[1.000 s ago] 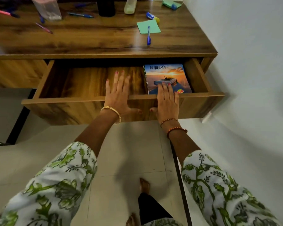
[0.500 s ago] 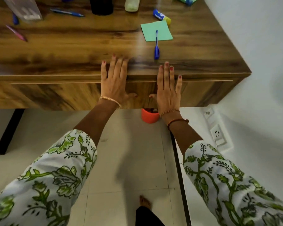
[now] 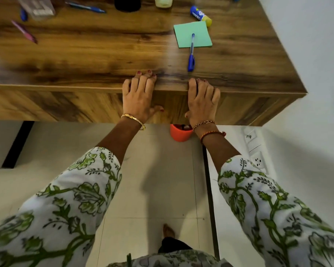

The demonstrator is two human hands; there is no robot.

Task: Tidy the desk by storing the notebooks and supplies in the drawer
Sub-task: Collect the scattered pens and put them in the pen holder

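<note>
The drawer front (image 3: 66, 105) sits flush under the wooden desk top (image 3: 96, 54), so the notebook inside is hidden. My left hand (image 3: 138, 97) and my right hand (image 3: 201, 101) lie palm-flat against the drawer front, side by side, their fingertips resting over the desk's front edge and holding nothing. On the desk lie a green sticky-note pad (image 3: 199, 31) with a blue pen (image 3: 191, 54) across it, a blue-and-yellow glue stick (image 3: 201, 16), a pink pen (image 3: 24, 31) and another blue pen (image 3: 87, 7).
At the back of the desk stand a clear plastic box (image 3: 37, 6), a black cylinder (image 3: 126, 3) and a pale case (image 3: 163, 0). An orange cup (image 3: 179, 133) sits on the floor under the desk. A white wall with sockets (image 3: 256, 151) closes the right side.
The open drawer with the notebook was pushed in by both hands and is now closed. The fingers have since bent over the desk edge, and the view moved closer.
</note>
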